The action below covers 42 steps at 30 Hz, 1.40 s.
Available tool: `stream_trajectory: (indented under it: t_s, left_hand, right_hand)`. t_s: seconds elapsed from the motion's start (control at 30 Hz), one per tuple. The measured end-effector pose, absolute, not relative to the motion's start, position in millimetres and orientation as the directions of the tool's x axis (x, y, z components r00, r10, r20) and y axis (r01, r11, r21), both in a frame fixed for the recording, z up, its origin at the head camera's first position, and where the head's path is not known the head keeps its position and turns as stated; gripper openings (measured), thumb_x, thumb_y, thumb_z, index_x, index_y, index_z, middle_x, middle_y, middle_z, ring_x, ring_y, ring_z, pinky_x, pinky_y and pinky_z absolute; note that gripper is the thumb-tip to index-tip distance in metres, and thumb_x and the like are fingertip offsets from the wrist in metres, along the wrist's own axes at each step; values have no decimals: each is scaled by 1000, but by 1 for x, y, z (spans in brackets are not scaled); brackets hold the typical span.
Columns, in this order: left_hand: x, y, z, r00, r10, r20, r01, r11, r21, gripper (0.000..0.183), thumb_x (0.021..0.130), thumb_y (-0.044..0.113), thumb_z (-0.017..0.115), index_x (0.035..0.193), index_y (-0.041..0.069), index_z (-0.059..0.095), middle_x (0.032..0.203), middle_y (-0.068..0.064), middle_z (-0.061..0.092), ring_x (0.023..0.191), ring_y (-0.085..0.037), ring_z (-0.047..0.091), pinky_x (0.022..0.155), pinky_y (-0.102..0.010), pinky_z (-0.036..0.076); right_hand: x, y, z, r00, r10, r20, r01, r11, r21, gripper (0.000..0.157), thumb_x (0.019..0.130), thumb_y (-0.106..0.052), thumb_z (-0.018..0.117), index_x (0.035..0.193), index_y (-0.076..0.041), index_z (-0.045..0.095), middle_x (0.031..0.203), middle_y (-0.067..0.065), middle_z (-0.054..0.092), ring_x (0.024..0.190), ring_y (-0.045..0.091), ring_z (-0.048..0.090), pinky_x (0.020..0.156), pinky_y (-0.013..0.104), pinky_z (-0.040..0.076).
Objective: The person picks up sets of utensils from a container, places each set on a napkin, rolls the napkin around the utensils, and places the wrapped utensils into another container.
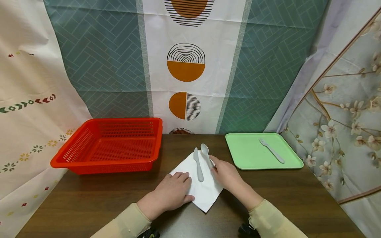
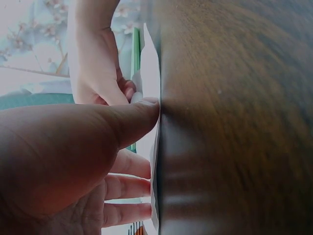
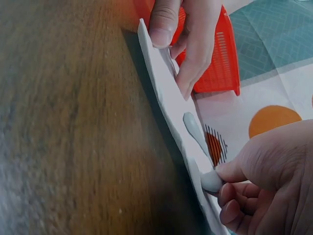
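The risk I judged likeliest sat on the white folded napkin (image 1: 206,198). If my right hand (image 1: 227,172) swung sideways with the spoon (image 1: 204,149), the handle could have knocked the knife (image 1: 198,167) and turned it askew. The spoon looked smooth, so too loose a pinch could have let it slip. The napkin seemed light; an uneven push from my left hand (image 1: 173,191) could have slid or creased it, carrying the knife along. In the right wrist view, one edge stood slightly off the table (image 1: 125,195), where a finger might have caught it.

My left hand rested palm down over the napkin's left edge, its fingers fairly straight, gripping nothing. My right hand was narrow, at the napkin's right edge, its thumb and fingers pinching the spoon's handle. The spoon's bowl pointed away from me, at the napkin's far edge; I could not tell whether its handle touched the napkin. The knife lay on the napkin between my hands, touched by neither and apart from the spoon.

Well to the napkin's right, a fork (image 1: 271,150) lay on a green tray (image 1: 244,155); beyond its left side stood a red basket (image 1: 119,167).
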State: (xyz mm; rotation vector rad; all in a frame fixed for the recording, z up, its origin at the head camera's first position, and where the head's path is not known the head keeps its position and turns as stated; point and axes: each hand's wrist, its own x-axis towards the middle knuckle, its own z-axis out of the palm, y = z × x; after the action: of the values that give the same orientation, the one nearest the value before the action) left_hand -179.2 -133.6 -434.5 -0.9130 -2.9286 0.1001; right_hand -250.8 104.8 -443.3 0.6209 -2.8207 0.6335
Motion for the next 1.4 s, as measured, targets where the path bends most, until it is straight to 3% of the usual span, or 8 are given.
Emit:
stream_trajectory:
  t_s: [0.17, 0.33, 0.67, 0.77, 1.0, 1.4]
  left_hand:
    - [-179, -133, -434, -822, 567, 45, 563, 822, -84, 62, 101, 54, 77, 141, 7, 70, 148, -10, 66, 133, -31, 62, 99, -55, 56]
    - [-179, -133, -433, -822, 567, 48, 563, 822, -84, 62, 101, 53, 77, 141, 7, 70, 147, -10, 66, 133, -31, 62, 99, -55, 56]
    - [-180, -132, -434, -824, 565, 52, 558, 823, -105, 62, 101, 54, 76, 142, 8, 70, 147, -10, 66, 133, -30, 62, 100, -55, 56]
    - [-180, -132, -434, -825, 563, 44, 557, 825, -99, 62, 101, 53, 76, 142, 8, 70, 147, -10, 66, 134, -30, 62, 101, -55, 56]
    - [-181, -133, -434, -826, 563, 37, 558, 825, -94, 63, 101, 54, 76, 143, 7, 70, 148, -10, 66, 134, -30, 62, 101, -55, 56]
    - [-181, -133, -435, -828, 560, 33, 556, 827, -90, 64, 101, 55, 76, 144, 7, 69, 149, -10, 66, 135, -30, 62, 101, -56, 55]
  right_hand:
    - [-274, 111, -476, -868, -394, 304, -485, 806, -340, 53, 99, -5, 79, 150, 0, 62, 98, 13, 77, 80, 26, 69, 71, 48, 58]
    - [-301, 116, -513, -863, -401, 308, -486, 825, -288, 55, 102, -14, 80, 154, -12, 63, 101, 5, 77, 82, 18, 68, 72, 40, 57]
    - [-296, 112, -508, -854, -417, 310, -500, 823, -269, 46, 104, -17, 75, 149, -17, 70, 124, 13, 79, 99, 27, 76, 76, 44, 58]
    - [-304, 112, -519, -868, -405, 288, -479, 836, -267, 45, 103, -19, 76, 147, -18, 72, 121, 10, 80, 95, 24, 75, 73, 42, 57]
    - [-262, 96, -456, -907, -382, 177, -420, 848, -324, 40, 103, -12, 75, 143, -5, 72, 93, 8, 66, 77, 22, 59, 70, 41, 54]
    - [-253, 94, -443, -880, -436, 190, -474, 833, -284, 33, 101, -4, 78, 135, -5, 78, 97, 6, 64, 79, 19, 56, 69, 34, 51]
